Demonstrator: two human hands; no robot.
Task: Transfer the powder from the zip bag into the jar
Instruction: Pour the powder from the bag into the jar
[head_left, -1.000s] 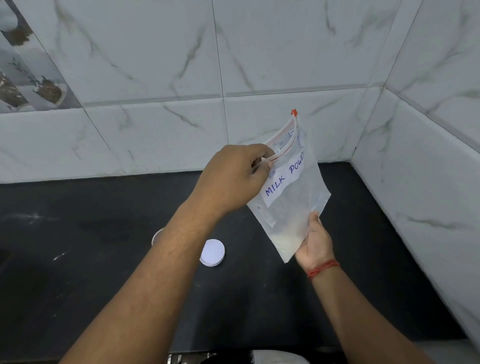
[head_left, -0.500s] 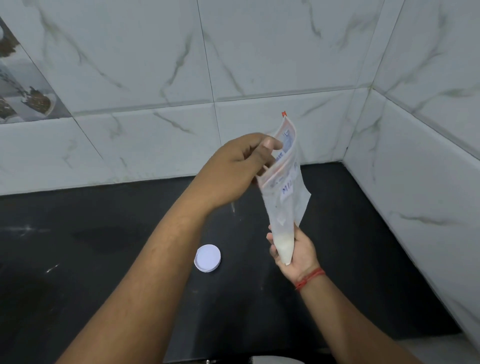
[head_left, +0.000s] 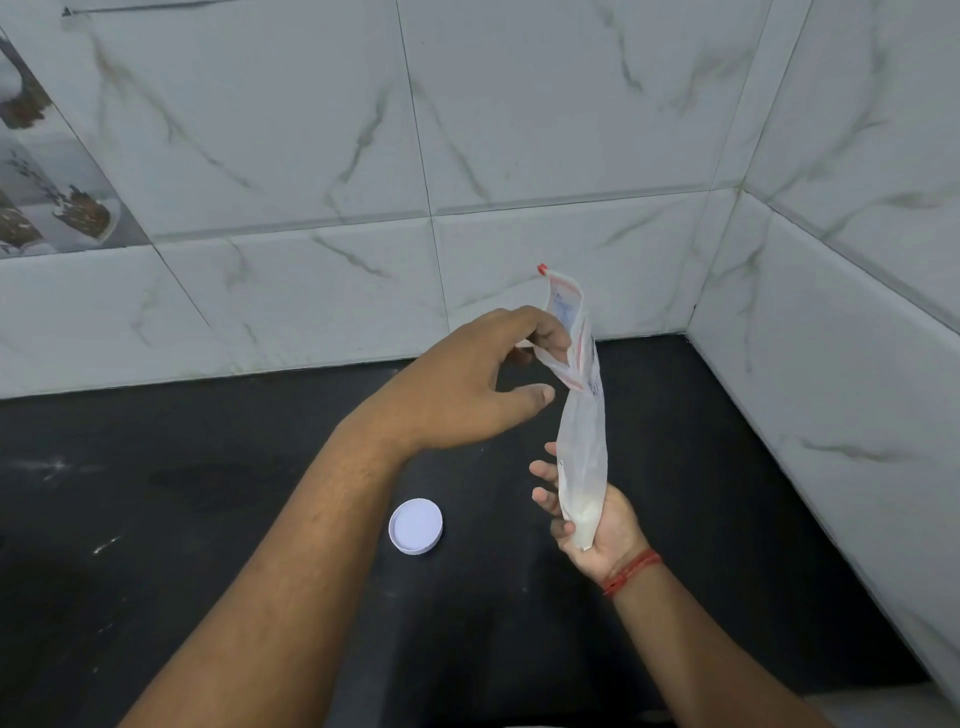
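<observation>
The right hand gripped the zip bag bottom; left hand fingers sat inside its mouth, grip unclear. The label was unreadable.

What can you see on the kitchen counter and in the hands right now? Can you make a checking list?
Surface: black counter, with a few pale smudges at the left.
Job's things: zip bag held upright in the air, a little white powder in its bottom corner; jar not in view.
Clutter: white lid lying on the counter, apart from both hands.
Grips: left hand has fingers at the bag's open top; right hand cradles the bag's bottom end, a red thread on its wrist.
Cables: nothing seen.
Surroundings: white marble-look wall tiles behind and to the right; a picture tile at the far left.
</observation>
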